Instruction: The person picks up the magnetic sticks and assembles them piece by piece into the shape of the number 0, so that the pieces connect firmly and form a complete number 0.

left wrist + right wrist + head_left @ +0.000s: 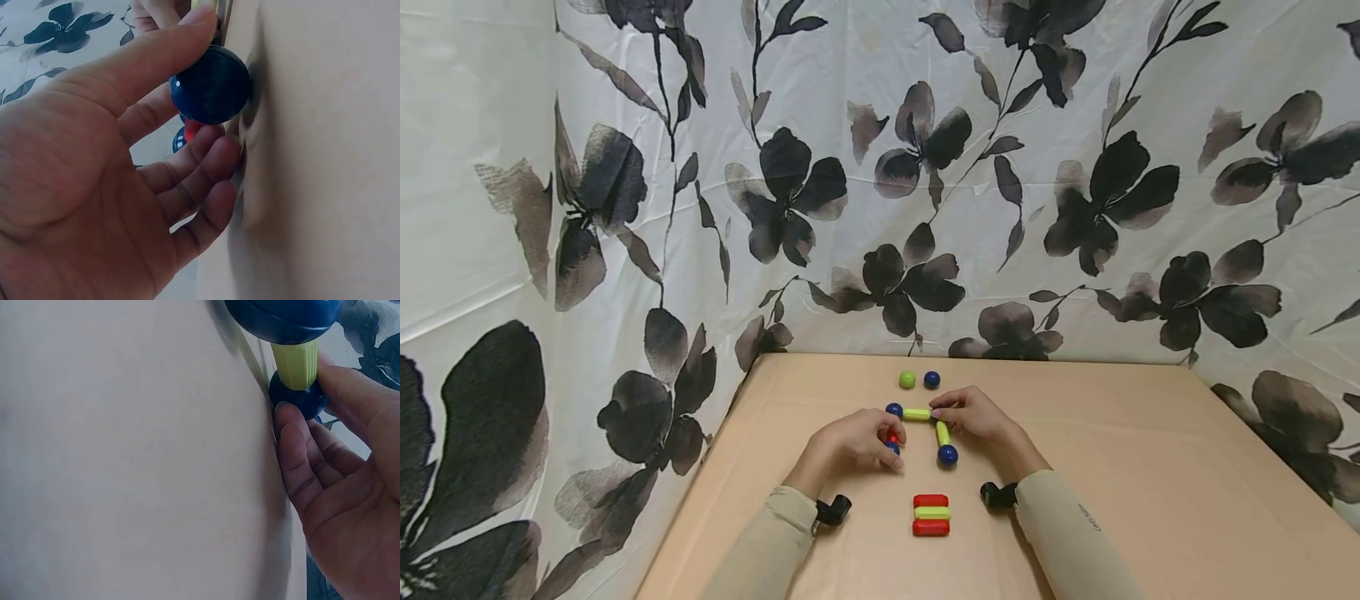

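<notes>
My left hand [857,437] grips a blue ball [212,84] between thumb and index finger, the other fingers curled below. A red rod [892,437] shows at that ball, partly hidden by the fingers. Beyond it, a blue ball [893,409] joins a yellow-green rod [916,414] lying crosswise. At that rod's right end, my right hand [976,414] pinches a blue corner ball [300,397], mostly covered in the head view. From this corner a second yellow-green rod [942,433] runs toward me, ending in another blue ball [947,455].
Farther back on the tan table [1112,433] sit a loose green ball [907,380] and a loose blue ball [932,380]. Closer to me, a red rod [931,501], a yellow-green rod [932,513] and another red rod [931,527] lie side by side. A floral cloth [865,208] hangs behind.
</notes>
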A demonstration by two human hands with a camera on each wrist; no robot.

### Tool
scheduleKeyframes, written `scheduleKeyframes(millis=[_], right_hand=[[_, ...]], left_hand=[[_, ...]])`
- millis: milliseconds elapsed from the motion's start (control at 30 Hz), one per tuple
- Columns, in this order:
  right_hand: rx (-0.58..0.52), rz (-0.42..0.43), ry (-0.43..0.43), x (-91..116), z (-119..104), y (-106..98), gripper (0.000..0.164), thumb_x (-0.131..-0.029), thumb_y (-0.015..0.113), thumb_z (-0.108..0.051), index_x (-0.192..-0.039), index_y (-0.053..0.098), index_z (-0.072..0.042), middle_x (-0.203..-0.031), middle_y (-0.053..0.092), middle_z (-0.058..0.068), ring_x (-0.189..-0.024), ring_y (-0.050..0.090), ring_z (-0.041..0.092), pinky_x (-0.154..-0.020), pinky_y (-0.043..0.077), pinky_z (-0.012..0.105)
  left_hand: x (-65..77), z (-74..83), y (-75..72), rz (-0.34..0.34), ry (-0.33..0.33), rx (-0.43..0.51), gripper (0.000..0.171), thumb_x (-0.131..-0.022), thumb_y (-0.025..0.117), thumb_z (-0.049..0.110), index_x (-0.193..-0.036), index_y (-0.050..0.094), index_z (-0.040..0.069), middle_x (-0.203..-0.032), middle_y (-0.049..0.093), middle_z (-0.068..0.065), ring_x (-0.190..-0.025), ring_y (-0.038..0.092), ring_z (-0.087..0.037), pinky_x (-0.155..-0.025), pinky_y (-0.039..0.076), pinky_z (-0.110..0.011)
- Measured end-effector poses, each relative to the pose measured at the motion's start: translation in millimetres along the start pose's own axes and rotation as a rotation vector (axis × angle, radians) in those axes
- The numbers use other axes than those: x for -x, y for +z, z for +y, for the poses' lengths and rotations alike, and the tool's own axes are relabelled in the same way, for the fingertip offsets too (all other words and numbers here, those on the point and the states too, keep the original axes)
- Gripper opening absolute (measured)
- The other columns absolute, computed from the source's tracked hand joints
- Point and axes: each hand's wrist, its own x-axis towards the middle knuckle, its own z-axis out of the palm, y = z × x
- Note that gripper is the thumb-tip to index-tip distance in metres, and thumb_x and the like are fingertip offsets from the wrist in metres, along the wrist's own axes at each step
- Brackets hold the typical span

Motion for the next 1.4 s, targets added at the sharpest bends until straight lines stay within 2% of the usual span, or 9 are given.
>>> scheduleKeyframes(millis=[200,433,600,733,833,933,1033,1200,1400], right_hand=[[-0.009,0.009,0.003,0,2,0,0.027,-0.100,0.070,-0.014,-0.123,0.075,0.000,-0.099,0.072,0.011,-0.073,0.058,0.021,-0.064,0.053,0.024],[-0.014,0.012,0.002,0,3,1,0.029,-0.100,0.071,-0.015,-0.124,0.074,-0.001,-0.102,0.071,0.015,-0.074,0.059,0.024,-0.063,0.052,0.025],[-0.012,0.013,-0.014,0,3,2,0.030,-0.100,0.071,-0.015,-0.125,0.073,0.000,-0.105,0.070,0.017,-0.076,0.059,0.029,-0.062,0.052,0.025],[-0.006,0.021,-0.017,-1,6,4,0.030,-0.100,0.071,-0.015,-0.125,0.074,0.000,-0.104,0.071,0.015,-0.075,0.059,0.024,-0.063,0.052,0.025],[-0.010,0.027,-0.013,-2,9,5,0.030,-0.100,0.070,-0.016,-0.125,0.073,0.000,-0.102,0.071,0.013,-0.074,0.058,0.019,-0.063,0.053,0.025],[-0.002,0.030,-0.021,-3,9,6,0.029,-0.101,0.069,-0.016,-0.125,0.073,0.000,-0.100,0.071,0.012,-0.075,0.058,0.018,-0.064,0.054,0.025],[0.006,0.027,-0.033,-4,7,7,0.029,-0.101,0.068,-0.016,-0.126,0.073,0.000,-0.101,0.072,0.013,-0.076,0.059,0.018,-0.065,0.054,0.026],[0.009,0.029,-0.027,-4,4,8,0.030,-0.102,0.067,-0.015,-0.127,0.072,0.001,-0.102,0.073,0.013,-0.078,0.059,0.020,-0.067,0.055,0.026],[0.019,0.038,-0.005,-2,2,6,0.031,-0.103,0.067,-0.018,-0.128,0.071,0.000,-0.101,0.072,0.010,-0.079,0.059,0.019,-0.067,0.053,0.025]], left_hand=[[-1.6,-2.0,1.2,0.018,0.004,-0.027,0.027,-0.085,0.088,0.034,-0.103,0.073,0.020,-0.088,0.065,0.002,-0.084,0.057,-0.016,-0.074,0.044,-0.031],[-2.6,-2.8,2.4,0.019,-0.002,-0.029,0.026,-0.086,0.087,0.034,-0.104,0.073,0.021,-0.089,0.066,0.004,-0.085,0.057,-0.015,-0.075,0.045,-0.031],[-0.6,-3.1,2.3,0.027,0.001,-0.044,0.032,-0.085,0.088,0.034,-0.109,0.073,0.020,-0.091,0.065,0.002,-0.084,0.057,-0.016,-0.074,0.045,-0.030],[-1.2,-3.9,1.7,0.033,0.004,-0.069,0.042,-0.087,0.085,0.043,-0.119,0.071,0.021,-0.094,0.065,0.002,-0.084,0.058,-0.014,-0.074,0.046,-0.029],[-5.7,-5.8,1.4,0.105,0.035,-0.082,0.049,-0.091,0.078,0.051,-0.127,0.070,0.019,-0.094,0.062,-0.001,-0.083,0.055,-0.015,-0.070,0.043,-0.029],[-14.3,-9.9,2.3,0.270,0.071,-0.066,0.051,-0.097,0.070,0.051,-0.134,0.068,0.015,-0.096,0.057,-0.007,-0.083,0.052,-0.019,-0.067,0.040,-0.031],[-25.1,-18.4,6.4,0.406,0.076,-0.004,0.046,-0.102,0.066,0.042,-0.139,0.065,0.014,-0.105,0.057,-0.009,-0.090,0.053,-0.021,-0.074,0.044,-0.033],[-38.3,-33.6,15.8,0.443,0.054,0.113,0.041,-0.104,0.065,0.032,-0.140,0.064,0.012,-0.122,0.064,-0.011,-0.105,0.060,-0.022,-0.091,0.052,-0.041],[-41.6,-42.7,18.1,0.493,0.051,0.235,0.035,-0.104,0.066,0.028,-0.134,0.069,0.010,-0.120,0.071,-0.007,-0.102,0.062,-0.021,-0.093,0.051,-0.041]])
